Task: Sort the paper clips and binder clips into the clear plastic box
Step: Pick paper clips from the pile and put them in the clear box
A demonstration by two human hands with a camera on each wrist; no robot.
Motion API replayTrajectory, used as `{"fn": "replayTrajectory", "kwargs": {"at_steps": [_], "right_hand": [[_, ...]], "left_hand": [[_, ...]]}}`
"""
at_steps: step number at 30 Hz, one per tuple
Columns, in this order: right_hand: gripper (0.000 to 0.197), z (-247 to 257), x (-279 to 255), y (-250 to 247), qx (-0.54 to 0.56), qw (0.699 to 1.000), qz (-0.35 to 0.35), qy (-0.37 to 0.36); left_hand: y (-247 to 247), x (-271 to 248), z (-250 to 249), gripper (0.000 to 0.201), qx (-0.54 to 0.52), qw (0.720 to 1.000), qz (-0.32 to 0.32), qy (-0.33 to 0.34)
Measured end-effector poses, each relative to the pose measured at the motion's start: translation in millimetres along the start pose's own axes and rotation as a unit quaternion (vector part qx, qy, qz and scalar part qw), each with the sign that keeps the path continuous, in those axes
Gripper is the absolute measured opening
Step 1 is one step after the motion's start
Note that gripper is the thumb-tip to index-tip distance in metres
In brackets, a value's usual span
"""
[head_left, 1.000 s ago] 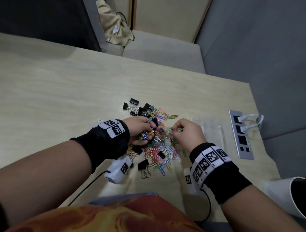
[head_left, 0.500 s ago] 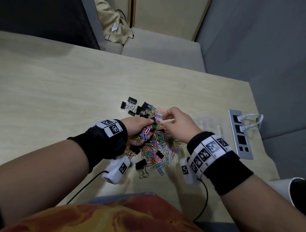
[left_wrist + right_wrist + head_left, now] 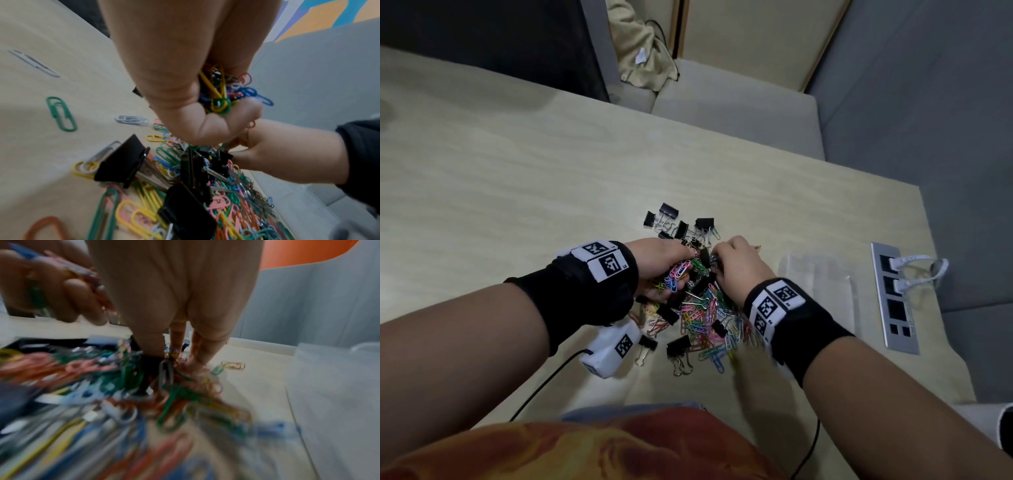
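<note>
My left hand (image 3: 659, 263) clenched round a bunch of paper clips (image 3: 221, 92), my right hand (image 3: 736, 270) fingertips down in the pile (image 3: 705, 318) on the desk (image 3: 517, 178), its grip unclear, clear box (image 3: 822, 284) just beside

- No words, brand names or numbers can be read in any view.
- The only signs are black-and-white square code markers on white tags on the left wristband (image 3: 604, 262), the right wristband (image 3: 774, 303), and the white camera unit (image 3: 613, 349) under the left wrist.
</note>
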State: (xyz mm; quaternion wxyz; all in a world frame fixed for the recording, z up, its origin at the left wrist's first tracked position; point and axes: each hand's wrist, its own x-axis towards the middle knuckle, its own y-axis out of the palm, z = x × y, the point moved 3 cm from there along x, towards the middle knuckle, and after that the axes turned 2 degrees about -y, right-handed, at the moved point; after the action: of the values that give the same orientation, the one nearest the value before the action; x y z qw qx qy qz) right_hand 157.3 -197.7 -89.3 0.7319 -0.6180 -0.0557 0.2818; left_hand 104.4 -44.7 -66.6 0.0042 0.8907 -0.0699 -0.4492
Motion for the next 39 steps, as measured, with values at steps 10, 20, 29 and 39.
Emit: {"fn": "replayTrajectory", "kwargs": {"at_steps": [10,20,29,39], "right_hand": [[0.004,-26,-36,-18,0.204,0.964,-0.123,0.119],[0.013,-96,-95,-49,0.436,0.825,-0.245,0.265],[0.03,-115,-111,-21,0.566,0.715,-0.082,0.402],[0.022,-117,-120,-30,0.463,0.809,-0.04,0.361]], "left_hand": [[18,-19,-6,0.025,0.068,0.997,0.023,0.021],[78,-15,-38,0.027,0.123,0.987,0.098,0.033],[156,14,-59,0.029,0.133,0.988,0.054,0.052],[167,9,-60,0.036,0.033,0.993,0.103,0.038]]}}
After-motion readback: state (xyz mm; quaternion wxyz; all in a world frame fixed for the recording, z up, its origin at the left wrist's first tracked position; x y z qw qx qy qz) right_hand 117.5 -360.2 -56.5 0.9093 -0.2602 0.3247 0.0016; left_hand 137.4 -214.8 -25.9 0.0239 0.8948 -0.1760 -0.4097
